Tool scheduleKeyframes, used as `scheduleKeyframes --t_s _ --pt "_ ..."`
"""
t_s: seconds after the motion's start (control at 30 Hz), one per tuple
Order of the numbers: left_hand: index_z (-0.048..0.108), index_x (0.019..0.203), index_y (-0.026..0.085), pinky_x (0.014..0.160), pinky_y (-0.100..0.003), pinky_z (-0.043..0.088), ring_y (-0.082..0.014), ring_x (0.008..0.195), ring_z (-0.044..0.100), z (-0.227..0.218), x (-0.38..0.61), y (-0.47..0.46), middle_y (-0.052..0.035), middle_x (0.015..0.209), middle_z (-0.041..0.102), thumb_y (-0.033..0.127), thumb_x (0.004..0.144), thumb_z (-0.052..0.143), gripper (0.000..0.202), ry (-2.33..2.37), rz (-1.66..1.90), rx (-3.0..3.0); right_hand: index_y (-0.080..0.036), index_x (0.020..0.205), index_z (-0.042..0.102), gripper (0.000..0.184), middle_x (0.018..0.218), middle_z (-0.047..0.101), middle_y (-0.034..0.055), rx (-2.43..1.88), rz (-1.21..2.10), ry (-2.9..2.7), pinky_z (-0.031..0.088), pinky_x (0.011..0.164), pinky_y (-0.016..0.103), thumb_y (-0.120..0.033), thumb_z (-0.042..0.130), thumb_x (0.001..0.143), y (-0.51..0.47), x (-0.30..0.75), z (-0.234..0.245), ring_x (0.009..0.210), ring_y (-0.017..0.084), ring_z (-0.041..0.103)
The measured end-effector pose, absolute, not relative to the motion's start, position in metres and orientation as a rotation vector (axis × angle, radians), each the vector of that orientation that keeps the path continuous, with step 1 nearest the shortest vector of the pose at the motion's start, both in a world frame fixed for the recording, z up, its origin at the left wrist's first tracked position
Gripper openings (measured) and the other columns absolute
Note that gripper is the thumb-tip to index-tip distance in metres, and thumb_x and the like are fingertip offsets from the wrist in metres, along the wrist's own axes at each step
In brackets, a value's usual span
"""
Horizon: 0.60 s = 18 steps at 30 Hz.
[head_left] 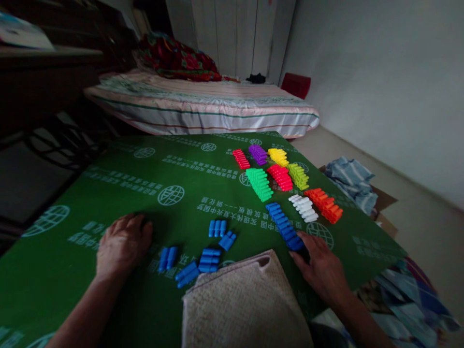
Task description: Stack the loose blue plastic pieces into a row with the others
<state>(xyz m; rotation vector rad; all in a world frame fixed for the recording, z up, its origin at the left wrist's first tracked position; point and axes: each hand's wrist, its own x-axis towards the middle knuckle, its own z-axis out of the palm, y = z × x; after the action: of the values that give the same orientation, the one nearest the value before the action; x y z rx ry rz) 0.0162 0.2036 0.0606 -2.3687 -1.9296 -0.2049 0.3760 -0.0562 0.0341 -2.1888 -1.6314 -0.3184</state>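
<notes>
My right hand (321, 263) is at the near end of a long row of small blue plastic cylinders (281, 222), thumb and forefinger closed around the last pieces. My left hand (121, 244) lies palm down on the green board (119, 188), fingers loosely bent, with nothing seen in it. Between the hands are loose blue cylinders in small groups: a pair (167, 259), a set of three (217, 228), a tilted group (227, 240), a stack (209, 260) and another group (187, 274). A folded beige cloth (242, 304) lies nearest me.
Beyond the blue row stand blocks of white (303, 208), orange (324, 205), green (259, 183), red (280, 177), lime (298, 176), yellow (278, 157) and purple (257, 154) cylinders, plus a smaller red row (241, 158). A bed (217, 106) is behind the board; clothes (351, 181) lie at right.
</notes>
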Motion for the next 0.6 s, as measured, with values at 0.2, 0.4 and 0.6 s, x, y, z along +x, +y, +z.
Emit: scheduleKeyframes --t_s 0.2,0.4,0.6 --pt "0.056 0.122 0.002 0.107 -0.046 0.037 -0.0358 0.123 0.046 0.0619 0.0182 0.2021 -0.0214 0.129 0.054 0.05 0.083 0.011 0.077 -1.911 -0.219 -2.381 -0.015 0.118 0.056 0.035 0.106 0.067 0.0117 -2.205 -0.36 -1.622 0.055 0.076 0.036 -0.034 0.049 0.089 -0.0518 0.3752 0.0314 0.094 0.024 0.063" --pt "0.056 0.121 0.003 0.107 -0.046 0.037 -0.0355 0.124 0.045 0.0624 0.0205 0.2017 -0.0208 0.13 0.053 0.049 0.084 0.013 0.073 -1.932 -0.215 -2.372 -0.017 0.119 0.055 0.035 0.106 0.067 0.0114 -2.243 -0.336 -1.604 0.055 0.076 0.038 -0.035 0.048 0.09 -0.0524 0.3744 0.0323 0.093 0.024 0.063" --pt "0.056 0.122 0.003 0.106 -0.047 0.038 -0.0355 0.124 0.046 0.0603 0.0195 0.2025 -0.0207 0.13 0.054 0.048 0.085 0.016 0.07 -1.903 -0.247 -2.375 -0.019 0.121 0.054 0.035 0.109 0.066 0.0113 -2.256 -0.31 -1.606 0.055 0.078 0.038 -0.034 0.048 0.09 -0.0522 0.3742 0.0339 0.096 0.024 0.063"
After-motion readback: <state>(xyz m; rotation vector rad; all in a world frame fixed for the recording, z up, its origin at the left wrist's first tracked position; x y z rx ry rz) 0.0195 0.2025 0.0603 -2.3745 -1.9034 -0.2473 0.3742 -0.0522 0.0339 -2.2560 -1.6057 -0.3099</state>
